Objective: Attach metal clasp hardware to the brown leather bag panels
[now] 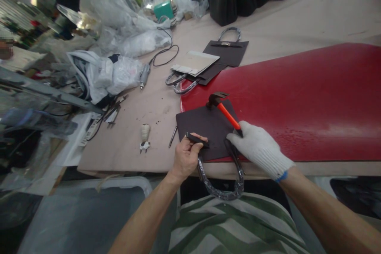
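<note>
A dark bag panel (pixel 205 123) lies near the table's front edge, partly on a red sheet. A handle (pixel 223 195) in clear plastic wrap loops from it over the edge toward my body. My bare left hand (pixel 186 158) pinches a small dark strip (pixel 196 139) above the panel's near left part; whether the strip joins the handle is hidden by my fingers. In a white knit glove, my right hand (pixel 258 147) grips a claw hammer (pixel 228 117) with an orange handle. The hammer's head is over the panel's far edge.
The red sheet (pixel 291 103) covers the table's right side. Farther back are more handled panels (pixel 229 52) and a pale panel (pixel 195 63). To the left lie a pen-like tool (pixel 172 136), pincers (pixel 145 138) and a corded grey tool (pixel 144 76). Black bags (pixel 223 0) stand behind.
</note>
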The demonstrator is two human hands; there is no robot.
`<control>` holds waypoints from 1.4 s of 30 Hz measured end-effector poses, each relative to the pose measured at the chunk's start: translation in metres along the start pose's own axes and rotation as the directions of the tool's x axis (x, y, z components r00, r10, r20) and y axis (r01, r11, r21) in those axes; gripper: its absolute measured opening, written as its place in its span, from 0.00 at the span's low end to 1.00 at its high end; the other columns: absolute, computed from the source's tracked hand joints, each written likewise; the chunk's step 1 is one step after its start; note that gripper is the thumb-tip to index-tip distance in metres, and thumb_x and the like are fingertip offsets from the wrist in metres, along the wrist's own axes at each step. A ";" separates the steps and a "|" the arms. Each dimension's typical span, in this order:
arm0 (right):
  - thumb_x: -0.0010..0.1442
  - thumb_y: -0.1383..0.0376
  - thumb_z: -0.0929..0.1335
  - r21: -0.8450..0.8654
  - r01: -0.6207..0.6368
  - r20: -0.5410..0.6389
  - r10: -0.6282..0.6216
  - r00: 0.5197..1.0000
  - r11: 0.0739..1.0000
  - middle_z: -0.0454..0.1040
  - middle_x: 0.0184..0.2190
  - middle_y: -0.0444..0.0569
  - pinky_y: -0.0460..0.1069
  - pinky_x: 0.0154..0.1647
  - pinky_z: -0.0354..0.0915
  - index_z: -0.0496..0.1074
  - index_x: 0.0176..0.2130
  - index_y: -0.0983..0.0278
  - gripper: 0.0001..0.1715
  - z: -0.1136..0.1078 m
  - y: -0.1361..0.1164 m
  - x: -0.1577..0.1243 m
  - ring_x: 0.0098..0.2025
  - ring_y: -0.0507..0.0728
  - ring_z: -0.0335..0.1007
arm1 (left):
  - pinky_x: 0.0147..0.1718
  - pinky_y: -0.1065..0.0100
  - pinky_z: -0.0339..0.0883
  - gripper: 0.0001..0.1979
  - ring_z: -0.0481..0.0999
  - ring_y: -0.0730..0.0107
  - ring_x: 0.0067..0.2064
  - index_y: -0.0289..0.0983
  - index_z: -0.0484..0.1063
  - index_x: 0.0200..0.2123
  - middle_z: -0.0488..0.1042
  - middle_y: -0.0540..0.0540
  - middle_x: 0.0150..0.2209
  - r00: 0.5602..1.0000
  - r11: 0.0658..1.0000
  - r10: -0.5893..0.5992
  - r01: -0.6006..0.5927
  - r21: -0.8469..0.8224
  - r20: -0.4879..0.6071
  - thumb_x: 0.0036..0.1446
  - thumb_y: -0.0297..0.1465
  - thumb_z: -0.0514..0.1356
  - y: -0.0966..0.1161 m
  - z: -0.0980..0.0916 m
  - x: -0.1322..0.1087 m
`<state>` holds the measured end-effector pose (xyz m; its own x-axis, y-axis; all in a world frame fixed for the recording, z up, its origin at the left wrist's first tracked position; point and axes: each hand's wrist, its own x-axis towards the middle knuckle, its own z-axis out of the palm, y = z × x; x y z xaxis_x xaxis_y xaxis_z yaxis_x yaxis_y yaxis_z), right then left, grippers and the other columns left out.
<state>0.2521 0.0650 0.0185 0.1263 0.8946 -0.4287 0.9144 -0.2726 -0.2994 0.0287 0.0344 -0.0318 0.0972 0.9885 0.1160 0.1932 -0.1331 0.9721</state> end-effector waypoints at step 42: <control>0.63 0.51 0.66 0.860 0.142 -0.164 0.002 0.986 0.490 0.61 0.22 0.38 0.45 0.16 0.57 0.67 0.36 0.60 0.15 -0.011 0.026 -0.060 0.18 0.50 0.56 | 0.41 0.67 0.78 0.06 0.84 0.65 0.40 0.39 0.68 0.46 0.81 0.45 0.39 0.904 0.819 0.403 -0.425 0.386 0.141 0.67 0.26 0.56 -0.009 0.009 0.003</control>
<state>0.2727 0.0087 0.0460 0.1893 0.9401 -0.2837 0.1352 -0.3111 -0.9407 0.0356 0.0379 -0.0420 0.3035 0.8298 0.4683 0.4933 -0.5573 0.6679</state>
